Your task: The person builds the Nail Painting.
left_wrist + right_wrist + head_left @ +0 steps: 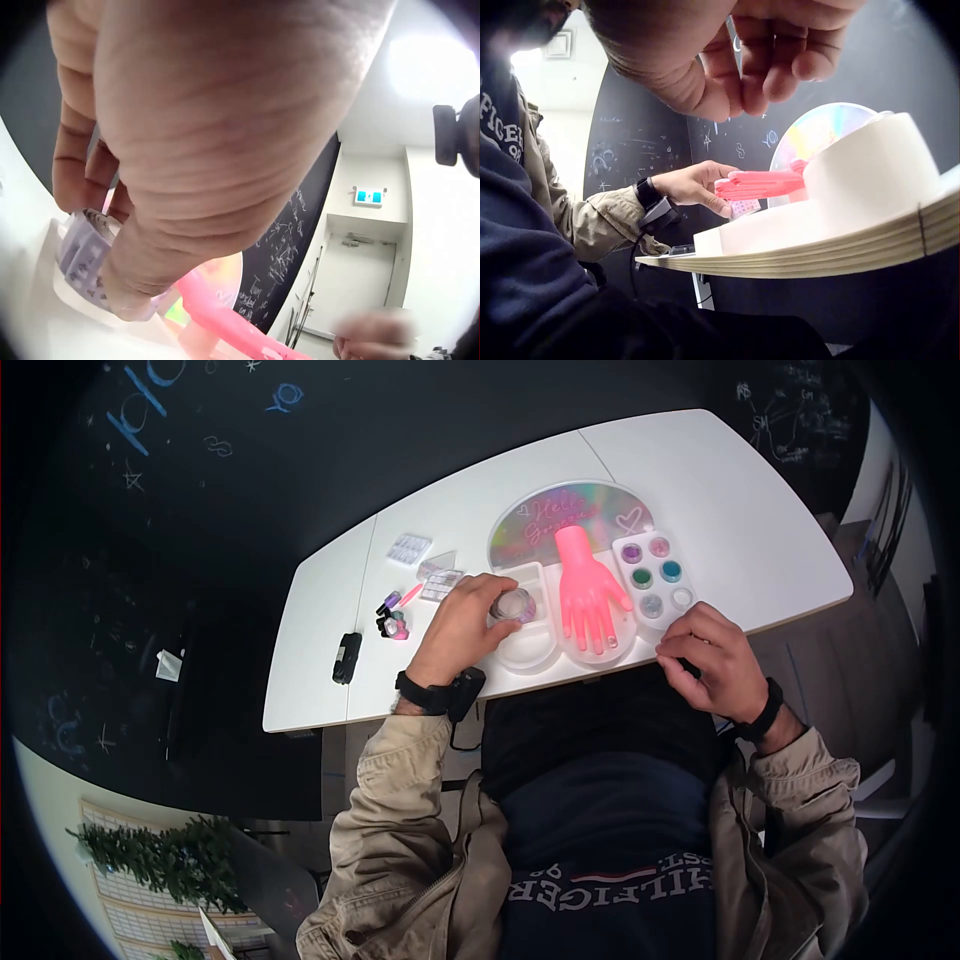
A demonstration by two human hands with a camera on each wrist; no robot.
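The left hand (462, 625) grips a round roll (515, 606) over the white tray (527, 650), thumb on one side and fingers on the other. In the left wrist view the roll (84, 259) shows a lavender patterned band. A pink model hand (590, 595) lies palm down on the tray, fingers toward the person, with a small mark on one nail. The right hand (712, 662) hovers by the tray's right end, fingers loosely curled. In the right wrist view its thumb and index tips meet, with nothing visible between them.
Several glitter pots (642, 576) sit in the tray's right section. Behind rises an iridescent panel (530, 525). To the left lie clear cases (409, 549), small bottles (395, 626) and a black pouch (346, 658). The table's edge (420, 712) is close to the person.
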